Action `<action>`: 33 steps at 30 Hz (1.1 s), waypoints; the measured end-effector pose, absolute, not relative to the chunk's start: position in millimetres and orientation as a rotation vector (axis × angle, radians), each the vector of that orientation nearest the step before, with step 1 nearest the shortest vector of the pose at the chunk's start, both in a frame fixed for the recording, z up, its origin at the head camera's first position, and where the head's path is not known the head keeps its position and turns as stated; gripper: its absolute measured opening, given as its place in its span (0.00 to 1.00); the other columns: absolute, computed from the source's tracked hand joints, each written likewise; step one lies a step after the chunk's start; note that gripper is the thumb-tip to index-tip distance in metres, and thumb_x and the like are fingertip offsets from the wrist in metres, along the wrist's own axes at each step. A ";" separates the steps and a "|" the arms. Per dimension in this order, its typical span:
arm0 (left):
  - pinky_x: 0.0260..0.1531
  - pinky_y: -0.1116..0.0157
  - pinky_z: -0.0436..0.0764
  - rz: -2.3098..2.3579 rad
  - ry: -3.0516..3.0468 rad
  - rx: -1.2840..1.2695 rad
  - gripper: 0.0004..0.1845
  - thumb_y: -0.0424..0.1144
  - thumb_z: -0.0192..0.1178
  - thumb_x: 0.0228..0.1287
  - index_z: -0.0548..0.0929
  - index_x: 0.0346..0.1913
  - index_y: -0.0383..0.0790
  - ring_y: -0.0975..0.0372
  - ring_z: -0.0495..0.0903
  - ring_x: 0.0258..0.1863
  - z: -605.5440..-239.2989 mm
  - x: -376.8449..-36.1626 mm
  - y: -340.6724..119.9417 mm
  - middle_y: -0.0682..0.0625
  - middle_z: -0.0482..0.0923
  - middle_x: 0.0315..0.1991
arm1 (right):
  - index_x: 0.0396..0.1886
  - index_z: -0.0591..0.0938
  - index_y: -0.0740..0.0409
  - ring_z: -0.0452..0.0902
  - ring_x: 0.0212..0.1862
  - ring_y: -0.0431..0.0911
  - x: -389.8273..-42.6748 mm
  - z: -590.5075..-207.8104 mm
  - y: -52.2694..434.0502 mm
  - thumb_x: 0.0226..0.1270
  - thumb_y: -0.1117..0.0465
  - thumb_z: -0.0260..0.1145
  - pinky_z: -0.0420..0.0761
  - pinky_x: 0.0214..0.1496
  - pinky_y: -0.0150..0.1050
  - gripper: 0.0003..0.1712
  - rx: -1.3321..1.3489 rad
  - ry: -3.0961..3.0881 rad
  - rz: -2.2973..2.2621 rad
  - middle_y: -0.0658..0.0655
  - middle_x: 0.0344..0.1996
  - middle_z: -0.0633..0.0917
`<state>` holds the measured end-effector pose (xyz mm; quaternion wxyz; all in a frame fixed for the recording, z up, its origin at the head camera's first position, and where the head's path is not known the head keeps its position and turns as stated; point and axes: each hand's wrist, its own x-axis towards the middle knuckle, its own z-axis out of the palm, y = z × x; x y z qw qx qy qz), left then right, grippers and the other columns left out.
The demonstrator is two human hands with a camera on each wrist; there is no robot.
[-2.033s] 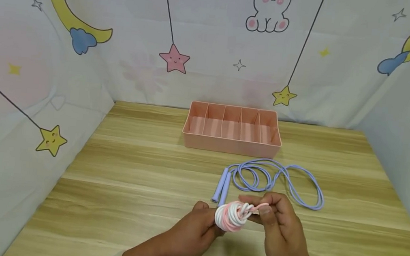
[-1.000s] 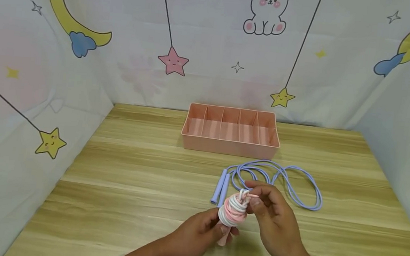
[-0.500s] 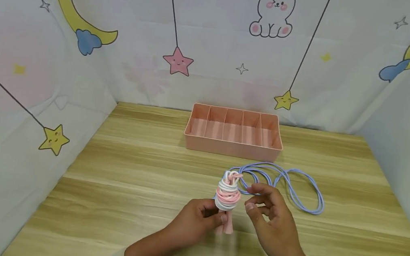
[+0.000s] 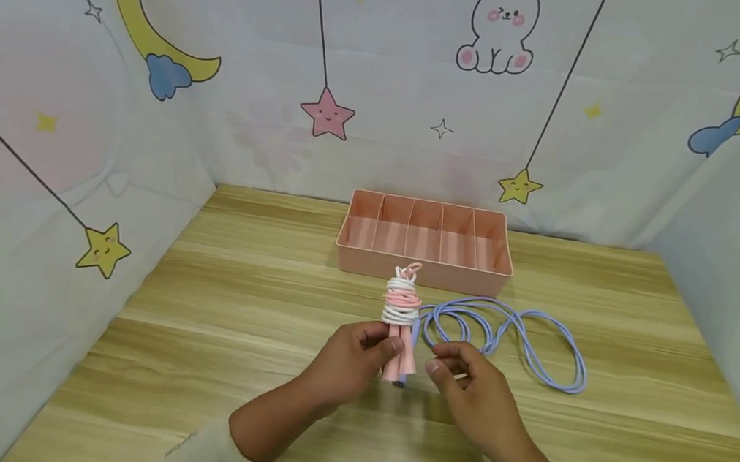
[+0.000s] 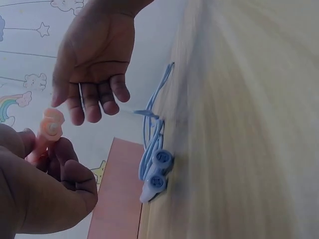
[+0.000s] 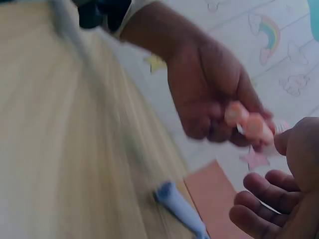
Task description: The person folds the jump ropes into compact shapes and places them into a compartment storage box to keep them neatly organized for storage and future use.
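My left hand [image 4: 352,361] grips the pink handles [image 4: 393,361] of a pink-and-white skipping rope [image 4: 401,301]. Its cord is wound in a tight bundle round the handles, and the bundle stands upright above the table. The handle ends [image 5: 50,124] poke out of my left fist [image 5: 45,194]; they show again as the pink handle ends [image 6: 246,122] in the right wrist view. My right hand [image 4: 463,375] hovers just right of the bundle, fingers loosely curled, holding nothing. A loose blue skipping rope [image 4: 506,331] lies on the table behind my right hand, its blue handles [image 5: 155,174] side by side.
A pink tray [image 4: 424,269] with several narrow compartments stands at the back middle of the wooden table [image 4: 204,319]. Printed cloth walls [image 4: 56,123] close in the left, back and right sides.
My right hand has let go of the pink-and-white bundle and drawn back to the right. My left hand has turned the bundle upright and carried it away from me, toward the tray.
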<state>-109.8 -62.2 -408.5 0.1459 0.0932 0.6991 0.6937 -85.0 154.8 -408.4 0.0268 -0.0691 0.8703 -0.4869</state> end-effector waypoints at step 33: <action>0.35 0.65 0.80 1.575 2.499 0.126 0.18 0.37 0.55 0.77 0.80 0.62 0.29 0.57 0.81 0.42 -369.6 -232.6 -75.7 0.40 0.82 0.54 | 0.64 0.77 0.65 0.74 0.60 0.68 -220.4 -437.6 245.3 0.81 0.48 0.57 0.73 0.56 0.66 0.27 -0.191 3.306 -0.889 0.68 0.56 0.83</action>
